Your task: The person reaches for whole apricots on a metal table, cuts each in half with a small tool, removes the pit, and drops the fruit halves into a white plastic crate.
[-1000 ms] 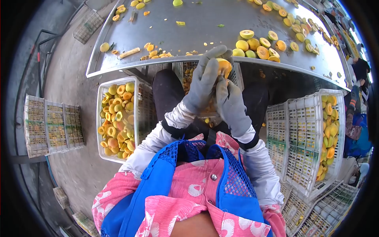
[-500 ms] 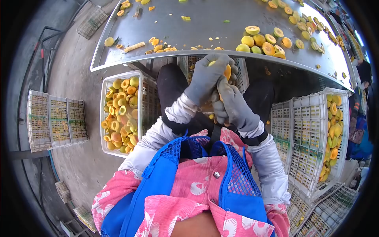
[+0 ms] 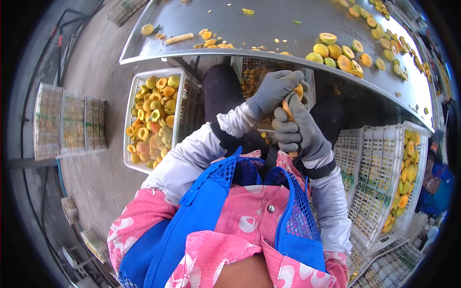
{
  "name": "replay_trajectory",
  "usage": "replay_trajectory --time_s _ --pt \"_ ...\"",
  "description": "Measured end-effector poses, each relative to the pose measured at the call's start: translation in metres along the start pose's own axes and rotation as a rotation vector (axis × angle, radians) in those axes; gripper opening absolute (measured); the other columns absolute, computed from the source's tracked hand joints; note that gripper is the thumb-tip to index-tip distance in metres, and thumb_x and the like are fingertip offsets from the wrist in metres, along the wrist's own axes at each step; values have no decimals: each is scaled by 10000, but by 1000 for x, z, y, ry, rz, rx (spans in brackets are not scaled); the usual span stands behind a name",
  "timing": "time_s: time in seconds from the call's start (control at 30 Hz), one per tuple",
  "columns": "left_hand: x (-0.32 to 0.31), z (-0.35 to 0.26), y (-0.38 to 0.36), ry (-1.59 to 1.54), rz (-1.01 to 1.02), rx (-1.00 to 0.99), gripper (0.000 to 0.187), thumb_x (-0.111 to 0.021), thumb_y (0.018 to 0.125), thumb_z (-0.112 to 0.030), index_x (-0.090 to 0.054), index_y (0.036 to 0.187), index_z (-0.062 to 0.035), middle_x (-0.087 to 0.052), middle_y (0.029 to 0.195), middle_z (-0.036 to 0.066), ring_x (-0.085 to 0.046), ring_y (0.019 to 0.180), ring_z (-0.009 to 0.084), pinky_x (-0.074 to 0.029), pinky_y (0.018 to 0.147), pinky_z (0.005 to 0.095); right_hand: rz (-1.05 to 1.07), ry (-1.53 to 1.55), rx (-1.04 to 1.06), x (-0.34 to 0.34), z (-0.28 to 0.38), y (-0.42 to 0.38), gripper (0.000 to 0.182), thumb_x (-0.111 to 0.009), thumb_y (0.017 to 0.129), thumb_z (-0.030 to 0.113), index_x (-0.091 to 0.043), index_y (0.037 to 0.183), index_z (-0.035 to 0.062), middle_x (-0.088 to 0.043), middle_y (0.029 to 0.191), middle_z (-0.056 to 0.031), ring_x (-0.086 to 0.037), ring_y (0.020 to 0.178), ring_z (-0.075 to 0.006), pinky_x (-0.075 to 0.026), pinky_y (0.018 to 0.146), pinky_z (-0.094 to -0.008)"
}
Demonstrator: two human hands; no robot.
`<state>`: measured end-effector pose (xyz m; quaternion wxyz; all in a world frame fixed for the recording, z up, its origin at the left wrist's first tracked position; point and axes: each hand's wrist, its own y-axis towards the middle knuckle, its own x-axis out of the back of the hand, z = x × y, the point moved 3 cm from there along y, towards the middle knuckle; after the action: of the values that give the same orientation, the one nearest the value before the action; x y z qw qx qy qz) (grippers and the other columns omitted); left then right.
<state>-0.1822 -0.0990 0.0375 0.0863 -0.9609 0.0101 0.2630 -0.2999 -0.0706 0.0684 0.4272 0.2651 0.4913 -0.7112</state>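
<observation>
My left hand (image 3: 277,93), in a grey glove, is closed around a yellow peach (image 3: 298,90); only a small orange part of it shows between the fingers. Just below and to the right, my right hand (image 3: 303,128), gloved too, is wrapped round a tan wooden handle (image 3: 288,110). One end of that handle sticks out below the fist. The tool's working end is hidden between the hands, close against the fruit. Both hands are over my lap, in front of the metal table (image 3: 269,29). Beneath them stands a crate (image 3: 309,89) holding small orange-brown pieces.
On the table's right lie several halved peaches (image 3: 344,63). A wooden stick-like handle (image 3: 179,38) and fruit scraps lie at its left. A white crate of pitted halves (image 3: 180,103) stands left of my legs; a stacked crate of halves (image 3: 384,144) stands at the right.
The view has shifted, so the table and crates sit differently in it. My hands still grip the peach and the handle; more of the wooden handle shows now.
</observation>
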Motion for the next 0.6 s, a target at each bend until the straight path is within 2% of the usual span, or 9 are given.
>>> replay_trajectory --time_s 0.07,0.13,0.2,0.27,0.37,0.43,0.47,0.53,0.6 --pt "1 1 2 -43 96 -95 320 -554 970 -295 -648 993 11 -676 897 118 -650 788 160 -530 712 285 110 73 19 13 -4 9 500 -391 937 662 -433 813 180 -252 561 114 -185 400 -20 -180 353 -192" --pt "1 -2 0 63 -14 -168 278 -560 958 -243 -674 963 11 -683 915 92 -647 795 140 -519 730 267 198 127 11 19 -5 16 484 -379 955 637 -418 800 180 -248 539 102 -184 375 -27 -178 324 -194" --pt "13 5 7 448 81 -498 254 -599 920 -229 -703 912 3 -692 850 72 -644 788 122 -513 735 259 270 209 -46 24 -8 17 470 -367 971 611 -400 798 175 -264 522 89 -195 357 -31 -185 300 -194" --pt "10 1 2 396 90 -194 265 -631 891 -258 -716 896 -8 -691 787 65 -650 785 129 -517 746 266 297 305 -81 23 -14 15 468 -367 977 598 -392 804 163 -286 521 76 -223 355 -31 -204 291 -192" --pt "12 -10 -5 505 133 -202 298 -655 865 -299 -726 879 -10 -692 768 56 -652 754 135 -521 733 267 293 314 -27 19 -17 18 483 -344 989 586 -383 799 144 -320 537 58 -233 353 -38 -211 283 -193" --pt "14 -5 -8 166 106 -246 339 -644 868 -325 -707 850 7 -682 762 63 -652 721 153 -526 695 271 249 238 -24 24 -12 26 494 -318 993 590 -390 797 143 -322 541 58 -235 353 -38 -216 283 -192" --pt "11 -1 -10 163 89 -255 339 -644 868 -325 -707 850 7 -682 762 63 -652 721 153 -526 695 271 200 178 12 28 -9 30 506 -293 996 594 -397 794 141 -324 545 58 -237 352 -38 -222 283 -190" --pt "15 17 -14 -422 -261 -110 363 -641 873 -335 -683 809 20 -667 746 70 -643 707 152 -520 658 271 126 213 -11 35 -9 40 536 -255 998 601 -418 782 139 -296 523 66 -221 342 -35 -214 275 -188" --pt "31 37 -4 -349 -362 -184 353 -640 882 -330 -663 780 8 -647 722 77 -633 661 156 -521 614 295 63 165 -19 36 -13 48 531 -257 1002 593 -419 767 145 -259 497 74 -196 330 -33 -190 263 -186"
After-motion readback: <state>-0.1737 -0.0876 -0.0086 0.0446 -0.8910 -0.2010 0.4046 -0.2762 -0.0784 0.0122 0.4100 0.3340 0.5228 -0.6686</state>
